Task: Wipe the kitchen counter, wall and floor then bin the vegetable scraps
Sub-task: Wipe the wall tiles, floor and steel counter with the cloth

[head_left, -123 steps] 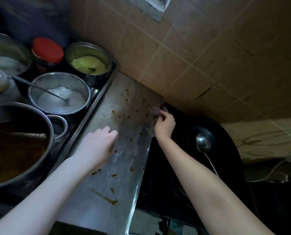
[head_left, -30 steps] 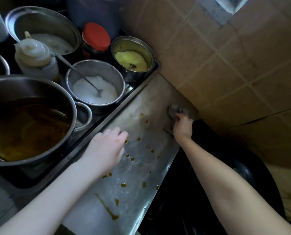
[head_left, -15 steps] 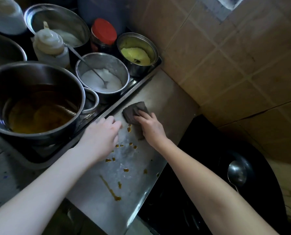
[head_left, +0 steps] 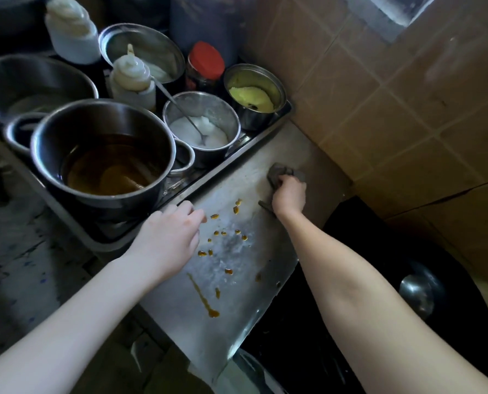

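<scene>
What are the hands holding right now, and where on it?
Right hand grips the bunched grey cloth from its near side, on the counter. Left hand holds nothing.

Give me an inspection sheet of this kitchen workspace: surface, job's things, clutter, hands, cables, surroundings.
Surface: steel counter with orange-brown drops and a streak on the near part.
Job's things: dark cloth at the far end near the tiled wall; no vegetable scraps or bin seen.
Clutter: pot of brown liquid, bowl of white powder with spoon, tin of yellow paste, red-lidded jar, squeeze bottle, all in a tray.
Hands: right hand grips the cloth; left hand rests empty on the counter.
Cables: nothing seen.
Surroundings: black wok with ladle at right.
</scene>
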Tool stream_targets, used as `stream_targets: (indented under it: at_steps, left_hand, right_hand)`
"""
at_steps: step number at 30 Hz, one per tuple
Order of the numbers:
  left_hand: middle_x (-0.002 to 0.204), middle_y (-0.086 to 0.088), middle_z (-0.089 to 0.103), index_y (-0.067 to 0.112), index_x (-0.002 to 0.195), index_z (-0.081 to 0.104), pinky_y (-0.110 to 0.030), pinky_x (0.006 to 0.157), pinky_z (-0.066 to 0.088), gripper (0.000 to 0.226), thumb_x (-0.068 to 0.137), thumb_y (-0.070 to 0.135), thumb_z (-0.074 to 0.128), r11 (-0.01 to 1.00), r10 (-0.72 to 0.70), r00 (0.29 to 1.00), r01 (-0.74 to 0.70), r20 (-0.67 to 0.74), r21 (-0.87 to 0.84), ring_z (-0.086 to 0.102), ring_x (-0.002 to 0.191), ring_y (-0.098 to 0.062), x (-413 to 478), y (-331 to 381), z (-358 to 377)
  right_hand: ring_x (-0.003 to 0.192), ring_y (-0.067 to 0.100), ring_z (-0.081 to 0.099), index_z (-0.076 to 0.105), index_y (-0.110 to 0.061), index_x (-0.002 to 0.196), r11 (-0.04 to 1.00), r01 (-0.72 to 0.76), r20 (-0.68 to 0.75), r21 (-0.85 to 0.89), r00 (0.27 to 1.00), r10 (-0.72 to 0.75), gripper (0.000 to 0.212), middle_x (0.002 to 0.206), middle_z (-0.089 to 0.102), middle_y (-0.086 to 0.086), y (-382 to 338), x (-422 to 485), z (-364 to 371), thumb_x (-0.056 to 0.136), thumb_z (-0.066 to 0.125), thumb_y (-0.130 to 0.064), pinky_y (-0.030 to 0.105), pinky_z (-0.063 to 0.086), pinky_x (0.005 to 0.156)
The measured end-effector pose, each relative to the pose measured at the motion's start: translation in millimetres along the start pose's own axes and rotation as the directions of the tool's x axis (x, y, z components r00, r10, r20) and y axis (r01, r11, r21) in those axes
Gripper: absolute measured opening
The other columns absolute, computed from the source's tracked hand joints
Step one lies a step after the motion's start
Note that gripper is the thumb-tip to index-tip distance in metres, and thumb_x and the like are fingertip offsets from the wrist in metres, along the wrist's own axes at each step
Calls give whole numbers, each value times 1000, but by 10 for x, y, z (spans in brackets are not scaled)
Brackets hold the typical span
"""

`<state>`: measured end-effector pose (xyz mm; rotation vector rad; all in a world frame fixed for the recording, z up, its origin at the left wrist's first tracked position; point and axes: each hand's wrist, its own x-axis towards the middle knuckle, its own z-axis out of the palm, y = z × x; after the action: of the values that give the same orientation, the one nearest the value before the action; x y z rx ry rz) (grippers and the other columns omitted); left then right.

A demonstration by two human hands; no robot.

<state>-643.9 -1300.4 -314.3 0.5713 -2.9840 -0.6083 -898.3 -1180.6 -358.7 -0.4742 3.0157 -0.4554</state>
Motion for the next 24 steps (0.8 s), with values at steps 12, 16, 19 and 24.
stream_targets:
  at_steps: [12,16,19,24]
  left_hand:
    - [114,5,55,26,118,54,-34,84,42,26,94,28,45,997,-69,996,68,-50,-27,53,105,-20,-163,80,-44]
    - [114,4,55,25,117,55,-33,83,43,26,93,27,46,995,-100,994,98,-53,-26,54,104,-21,-318,77,-44]
    - [115,4,55,26,118,55,-33,83,43,26,94,28,45,993,-119,993,118,-23,-20,54,103,-21,-447,57,-29]
    - [118,5,54,27,121,52,-32,86,45,28,95,28,44,993,-118,993,118,6,-9,53,106,-17,-571,-9,-78]
  right_hand:
    - [109,29,48,67,-23,114,802,596,231,34,776,-586,34,135,56,-1,-64,-487,180,90,52,-5,32,45,80]
    - [109,31,50,70,-19,109,886,461,170,46,870,-462,32,131,59,1,406,-424,-9,90,50,-4,33,43,85]
    - [114,29,46,67,-21,114,964,266,104,33,958,-268,35,133,56,-1,634,-547,-83,91,45,-7,33,43,85]
    - [115,32,41,63,-20,115,991,-99,8,85,995,99,45,128,55,5,207,-890,5,86,38,2,34,41,87]
